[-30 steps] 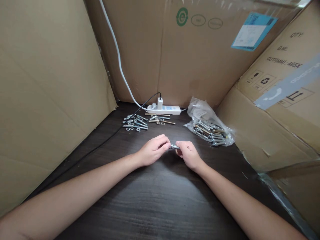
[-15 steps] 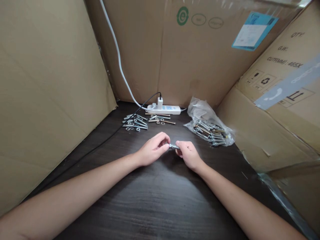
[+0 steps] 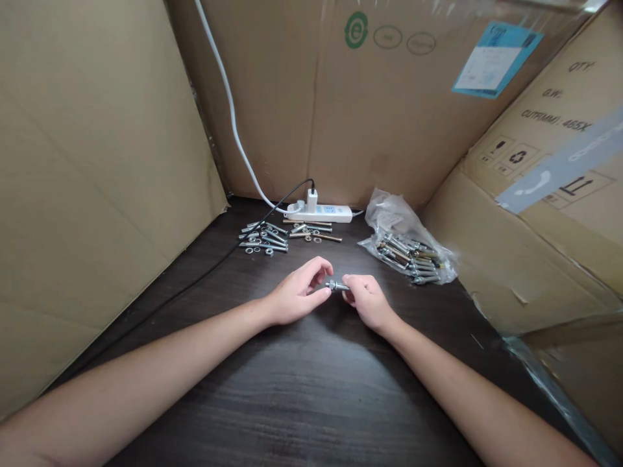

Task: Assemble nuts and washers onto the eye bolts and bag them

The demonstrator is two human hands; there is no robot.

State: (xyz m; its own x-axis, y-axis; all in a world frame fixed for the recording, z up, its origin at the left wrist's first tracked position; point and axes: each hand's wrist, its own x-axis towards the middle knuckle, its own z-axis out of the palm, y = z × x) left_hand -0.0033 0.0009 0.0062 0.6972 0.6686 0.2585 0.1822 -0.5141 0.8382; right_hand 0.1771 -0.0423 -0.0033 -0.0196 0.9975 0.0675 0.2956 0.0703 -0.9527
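Note:
Over the dark wooden table [image 3: 302, 383] my two hands meet around one silver bolt [image 3: 337, 285]. My right hand [image 3: 366, 299] is closed on the bolt's shaft, hiding most of it. My left hand [image 3: 298, 292] pinches the nut end of the bolt between thumb and fingertips. Behind them lies a loose pile of bolts, nuts and washers [image 3: 263, 238], and a second small group of bolts [image 3: 311, 231] sits beside it.
A clear plastic bag of bolts [image 3: 406, 250] lies at the right. A white power strip [image 3: 321, 211] with a plugged charger, a white cable and a black cable sits at the back. Cardboard boxes [image 3: 97, 162] wall in the table on the left, back and right.
My left fingers have shifted slightly on the bolt's end, opening a little around the nut. The right hand and everything else stay where they were.

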